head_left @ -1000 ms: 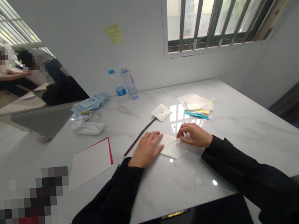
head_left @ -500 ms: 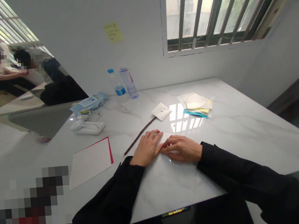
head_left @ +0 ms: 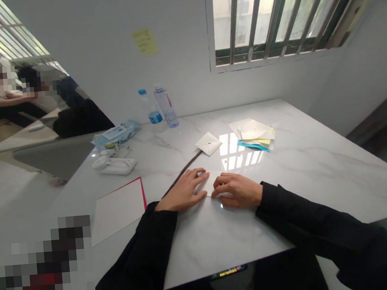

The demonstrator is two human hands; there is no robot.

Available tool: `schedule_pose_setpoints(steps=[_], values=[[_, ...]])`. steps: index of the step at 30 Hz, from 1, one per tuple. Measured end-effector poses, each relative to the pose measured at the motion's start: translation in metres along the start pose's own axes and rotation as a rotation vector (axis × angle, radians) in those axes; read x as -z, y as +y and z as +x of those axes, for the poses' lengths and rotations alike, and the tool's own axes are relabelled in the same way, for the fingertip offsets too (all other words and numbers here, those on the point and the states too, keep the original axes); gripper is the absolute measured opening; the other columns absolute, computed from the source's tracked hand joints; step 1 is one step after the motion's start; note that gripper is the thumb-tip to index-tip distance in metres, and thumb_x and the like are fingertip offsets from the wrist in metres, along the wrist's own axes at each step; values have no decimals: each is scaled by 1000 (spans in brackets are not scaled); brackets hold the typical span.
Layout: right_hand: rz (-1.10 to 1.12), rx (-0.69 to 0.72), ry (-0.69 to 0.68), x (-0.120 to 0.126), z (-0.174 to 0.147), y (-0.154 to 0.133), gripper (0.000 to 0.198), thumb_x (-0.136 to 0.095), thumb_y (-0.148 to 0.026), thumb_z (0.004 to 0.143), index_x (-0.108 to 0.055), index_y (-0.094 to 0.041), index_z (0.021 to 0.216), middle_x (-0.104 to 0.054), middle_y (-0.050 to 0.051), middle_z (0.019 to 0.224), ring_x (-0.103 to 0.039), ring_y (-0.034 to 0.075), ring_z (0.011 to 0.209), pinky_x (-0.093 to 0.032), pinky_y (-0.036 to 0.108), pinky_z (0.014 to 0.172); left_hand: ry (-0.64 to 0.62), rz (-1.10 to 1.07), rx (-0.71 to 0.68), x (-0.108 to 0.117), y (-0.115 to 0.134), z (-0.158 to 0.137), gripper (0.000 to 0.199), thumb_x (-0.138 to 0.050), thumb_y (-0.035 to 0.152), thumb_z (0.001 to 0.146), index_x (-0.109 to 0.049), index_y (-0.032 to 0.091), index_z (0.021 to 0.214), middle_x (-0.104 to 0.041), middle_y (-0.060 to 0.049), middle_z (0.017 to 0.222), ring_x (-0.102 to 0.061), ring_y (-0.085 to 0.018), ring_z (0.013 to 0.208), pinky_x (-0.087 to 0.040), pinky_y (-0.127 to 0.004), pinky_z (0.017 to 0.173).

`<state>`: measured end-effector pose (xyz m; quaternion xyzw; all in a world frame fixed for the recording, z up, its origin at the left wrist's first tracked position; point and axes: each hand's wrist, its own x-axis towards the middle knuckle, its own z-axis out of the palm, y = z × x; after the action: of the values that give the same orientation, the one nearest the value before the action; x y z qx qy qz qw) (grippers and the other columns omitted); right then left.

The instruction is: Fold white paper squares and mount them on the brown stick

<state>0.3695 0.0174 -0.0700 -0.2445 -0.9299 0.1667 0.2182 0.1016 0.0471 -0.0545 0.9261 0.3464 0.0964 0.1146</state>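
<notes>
A small piece of white paper [head_left: 209, 186] lies on the marble-patterned table between my two hands, partly hidden by them. My left hand [head_left: 185, 191] rests on its left side, fingers stretched out and thumb apart. On the right side, my right hand [head_left: 236, 190] is curled, its thumb and fingertips pressed together at the paper's near edge. Just beyond my hands sits a folded white paper diamond [head_left: 208, 143] with a small round stud at its middle. A thin brown stick [head_left: 186, 167] runs from it toward my left hand, which covers part of it.
Stacked white, yellow and blue papers [head_left: 254, 133] lie at the back right, with small metal bits [head_left: 239, 155] nearer. A white sheet over red [head_left: 120, 209] is at left. Behind it are a white device [head_left: 116, 165], a wipes pack [head_left: 119, 133] and two bottles [head_left: 166, 107]. People sit far left.
My left hand has shifted slightly left and its thumb has spread from the right fingers, showing more of the white paper. My right hand has stayed nearly in place.
</notes>
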Motion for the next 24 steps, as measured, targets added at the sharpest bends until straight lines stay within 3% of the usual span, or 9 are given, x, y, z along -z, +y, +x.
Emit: schedule_pose_setpoints(steps=[5,14,20,24], values=[[-54,14,18,-2,0,-5,43,-67,-13,92,-75,-27,131,-70,8,117,-63,22,101,-56,40,95,7,-27,-28,-3,-6,-1,53,-67,41,101,-56,29,151,-59,-9,154,-52,-29,144,-43,-48,122],[-159,50,-40,0,-3,-4,31,-64,-20,98,-77,-27,125,-74,7,118,-67,22,99,-56,39,93,-49,12,-39,-4,-15,3,57,-70,41,101,-55,28,154,-57,-12,156,-53,-31,143,-45,-49,119],[-181,117,-4,1,-26,-5,31,-63,-19,98,-74,-20,127,-76,10,123,-69,24,105,-59,41,95,-62,22,-56,-3,-18,4,59,-73,43,100,-54,29,155,-56,-12,156,-54,-30,141,-46,-47,117],[-182,87,18,6,-47,-10,33,-60,-16,98,-73,-18,128,-76,11,124,-69,25,109,-61,41,95,-44,11,-61,-3,-18,3,57,-71,43,102,-55,28,154,-56,-12,157,-53,-29,142,-44,-47,118]])
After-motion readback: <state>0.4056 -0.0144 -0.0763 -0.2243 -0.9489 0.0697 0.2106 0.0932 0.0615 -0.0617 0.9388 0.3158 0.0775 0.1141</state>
